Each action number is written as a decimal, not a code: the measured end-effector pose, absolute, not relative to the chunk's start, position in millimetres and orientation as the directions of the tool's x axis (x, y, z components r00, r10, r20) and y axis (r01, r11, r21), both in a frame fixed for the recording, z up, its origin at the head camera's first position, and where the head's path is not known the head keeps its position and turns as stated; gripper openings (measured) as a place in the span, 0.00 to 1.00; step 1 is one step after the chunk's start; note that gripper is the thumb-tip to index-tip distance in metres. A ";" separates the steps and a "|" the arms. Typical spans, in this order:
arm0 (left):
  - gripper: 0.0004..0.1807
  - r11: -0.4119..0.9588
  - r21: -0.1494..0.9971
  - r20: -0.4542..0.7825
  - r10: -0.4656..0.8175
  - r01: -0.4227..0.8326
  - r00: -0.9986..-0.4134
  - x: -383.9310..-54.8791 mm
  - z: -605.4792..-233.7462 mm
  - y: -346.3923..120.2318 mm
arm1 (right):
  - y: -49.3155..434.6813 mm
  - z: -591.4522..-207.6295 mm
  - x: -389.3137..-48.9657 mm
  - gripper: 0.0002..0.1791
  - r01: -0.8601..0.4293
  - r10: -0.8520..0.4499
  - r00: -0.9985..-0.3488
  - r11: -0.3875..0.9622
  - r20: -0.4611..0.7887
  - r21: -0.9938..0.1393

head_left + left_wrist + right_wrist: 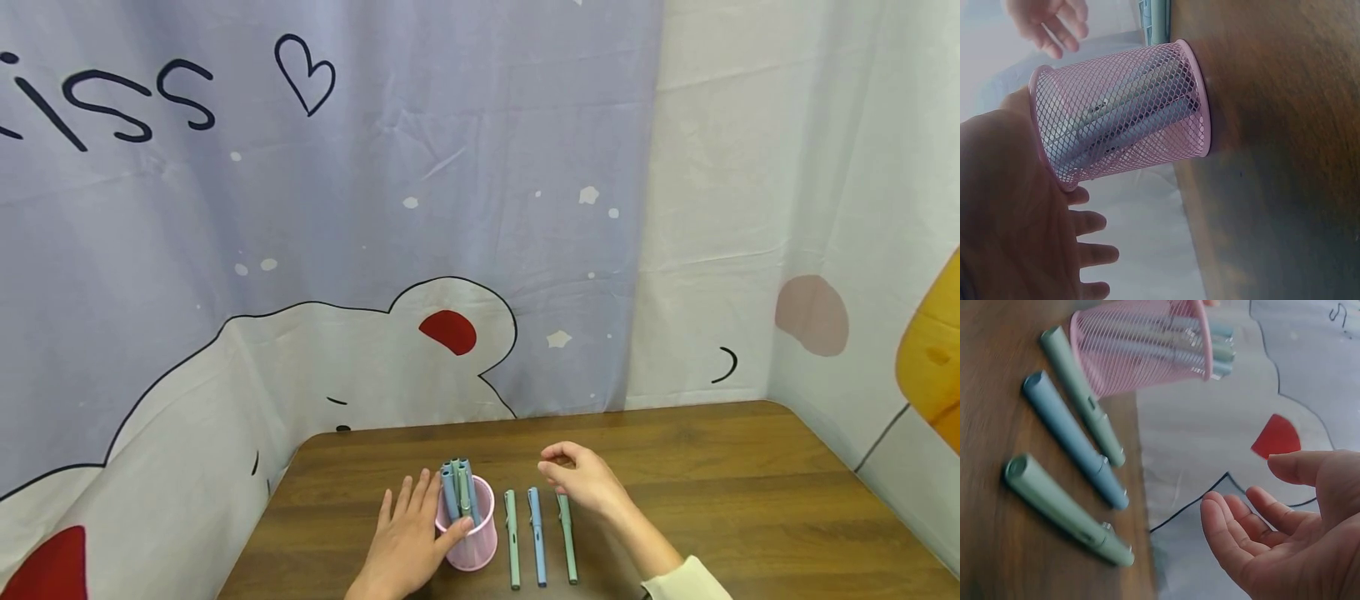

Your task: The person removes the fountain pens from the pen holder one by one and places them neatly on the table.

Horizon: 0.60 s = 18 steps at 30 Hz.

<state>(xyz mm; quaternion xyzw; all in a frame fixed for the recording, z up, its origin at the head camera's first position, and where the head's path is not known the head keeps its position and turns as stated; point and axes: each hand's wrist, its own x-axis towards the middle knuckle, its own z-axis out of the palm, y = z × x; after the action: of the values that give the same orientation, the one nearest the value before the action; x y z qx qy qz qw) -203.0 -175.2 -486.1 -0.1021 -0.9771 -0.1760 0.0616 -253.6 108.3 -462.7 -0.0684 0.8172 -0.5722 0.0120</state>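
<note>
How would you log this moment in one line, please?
left hand: touching pink cup; right hand: holding nothing; cup: holds pens; table: three pens

L hand w/ fingers straight & thumb out, R hand w/ fingers loosely bent

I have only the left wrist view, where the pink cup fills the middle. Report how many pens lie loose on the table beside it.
Observer: The head view shows three pens lying side by side on the table, to the right of the cup.
Operator: Give me their colours, from the cup outward.
Observer: A green pen, a blue pen, then another green pen.
Operator: Place the right hand against that row.
Observer: It hovers near the clip end of the last pen, the one farthest from the cup.
</note>
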 end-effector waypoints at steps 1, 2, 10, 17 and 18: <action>0.50 0.918 0.329 0.158 0.178 0.221 -0.971 -203.2 -486.4 -175.3 | 106.6 -461.5 -252.5 0.15 -0.105 -0.130 -0.989 0.332 0.065 -0.938; 0.50 0.919 0.325 0.159 0.177 0.221 -0.971 -203.4 -486.6 -175.3 | 104.9 -460.1 -251.4 0.16 -0.112 -0.134 -0.988 0.323 0.071 -0.940; 0.50 0.923 0.321 0.157 0.171 0.214 -0.973 -203.8 -487.3 -174.4 | 91.0 -454.3 -246.4 0.15 -0.163 -0.150 -0.981 0.266 0.126 -0.950; 0.50 0.922 0.323 0.154 0.171 0.213 -0.973 -203.6 -486.7 -174.6 | 78.5 -454.3 -243.0 0.16 -0.197 -0.190 -0.969 0.210 0.158 -0.958; 0.50 0.922 0.324 0.153 0.171 0.213 -0.973 -203.7 -486.6 -174.7 | 76.7 -454.0 -242.2 0.16 -0.205 -0.194 -0.967 0.210 0.165 -0.956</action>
<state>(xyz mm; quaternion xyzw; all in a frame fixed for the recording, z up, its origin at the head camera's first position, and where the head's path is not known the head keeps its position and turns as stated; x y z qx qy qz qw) -203.7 -174.7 -486.6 -0.0982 -0.9783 -0.1719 0.0608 -242.2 76.7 -454.0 -0.1283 0.7778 -0.6153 -0.0044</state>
